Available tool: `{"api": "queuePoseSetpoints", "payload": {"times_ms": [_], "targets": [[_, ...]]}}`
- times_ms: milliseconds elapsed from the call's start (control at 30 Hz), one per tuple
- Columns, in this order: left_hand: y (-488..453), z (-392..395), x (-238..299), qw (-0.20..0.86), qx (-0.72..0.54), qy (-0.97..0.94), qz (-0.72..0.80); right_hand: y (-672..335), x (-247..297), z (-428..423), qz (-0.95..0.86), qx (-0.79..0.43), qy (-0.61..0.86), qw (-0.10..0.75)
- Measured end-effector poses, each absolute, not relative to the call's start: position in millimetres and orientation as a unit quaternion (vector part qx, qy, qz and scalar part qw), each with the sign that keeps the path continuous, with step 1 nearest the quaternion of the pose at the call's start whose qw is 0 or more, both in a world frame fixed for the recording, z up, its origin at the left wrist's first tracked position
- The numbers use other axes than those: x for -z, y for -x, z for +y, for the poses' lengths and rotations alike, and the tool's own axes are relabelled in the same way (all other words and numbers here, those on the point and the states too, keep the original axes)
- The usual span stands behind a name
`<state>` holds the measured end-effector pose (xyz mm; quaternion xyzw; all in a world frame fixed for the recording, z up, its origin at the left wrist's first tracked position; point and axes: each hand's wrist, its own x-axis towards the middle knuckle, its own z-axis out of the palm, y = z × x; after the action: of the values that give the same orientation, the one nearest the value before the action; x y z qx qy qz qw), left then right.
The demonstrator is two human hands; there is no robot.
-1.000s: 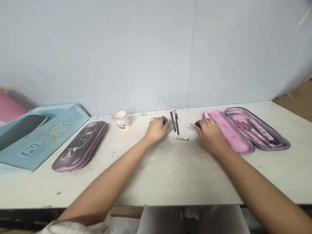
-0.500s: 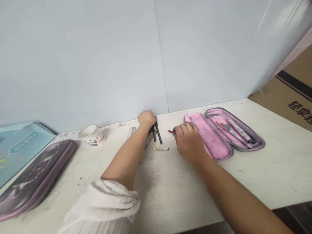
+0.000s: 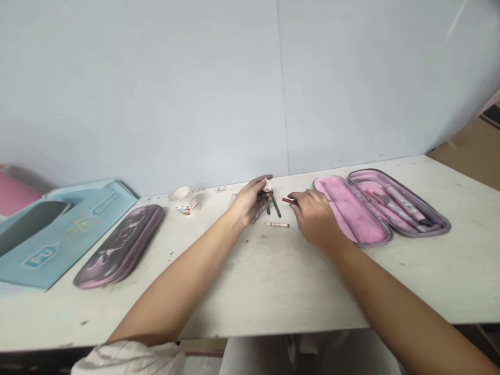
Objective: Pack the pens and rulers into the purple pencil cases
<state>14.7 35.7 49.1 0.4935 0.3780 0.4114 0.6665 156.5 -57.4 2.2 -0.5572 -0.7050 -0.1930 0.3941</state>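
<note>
Along the right of the white bench [image 3: 312, 307], the open pink pencil case [image 3: 361, 221] already holds several pens [image 3: 406, 202]. At its left edge, the right hand [image 3: 315, 216], knuckles up, pinches a red pencil [image 3: 288, 200]; the left hand [image 3: 247, 203] extends to the far side, forearm slanting inward. Two dark pens [image 3: 276, 205] and a short pencil [image 3: 277, 225] lie outside the case. Gripped in the left hand is a small pale block [image 3: 267, 185].

Red pencil [image 3: 288, 200], pale-pink item [image 3: 267, 185], black pens [image 3: 276, 204], pink-lined case [image 3: 351, 209], pink-trimmed dark case [image 3: 119, 245], white cup [image 3: 184, 203] with orange-and-blue print
</note>
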Motion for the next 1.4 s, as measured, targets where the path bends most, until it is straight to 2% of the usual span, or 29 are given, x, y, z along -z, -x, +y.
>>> {"api": "queuePoseSetpoints", "payload": {"times_ms": [167,567,833,1000,1100,1267,1400], "targets": [[2.5,1.2,-49.9,0.679,-0.404,-0.485,0.375,-142.8,-5.2,-67.9,-0.72,0.175,0.535,0.405],[10.5,-22.2,-27.8,0.616,-0.336,-0.595,0.391,-136.9,-2.1,-72.0,-0.751,0.214,0.536,0.32],[11.1,-28.9,-17.6,0.661,-0.366,-0.595,0.274,-134.5,3.3,-69.2,-0.737,0.234,0.575,0.267],[14.3,-35.6,-16.6,0.696,-0.371,-0.567,0.239,-134.5,4.2,-71.5,-0.732,0.218,0.585,0.274],[15.6,-37.4,-14.7,0.703,-0.384,-0.555,0.225,-135.8,3.4,-74.2,-0.732,0.248,0.575,0.269],[18.2,-38.5,-11.4,0.66,-0.368,-0.625,0.196,-135.1,2.0,-80.8,-0.755,0.313,0.528,0.231],[21.0,-40.2,-9.1,0.612,-0.351,-0.682,0.194,-130.8,3.0,-86.0,-0.756,0.302,0.525,0.25]]}}
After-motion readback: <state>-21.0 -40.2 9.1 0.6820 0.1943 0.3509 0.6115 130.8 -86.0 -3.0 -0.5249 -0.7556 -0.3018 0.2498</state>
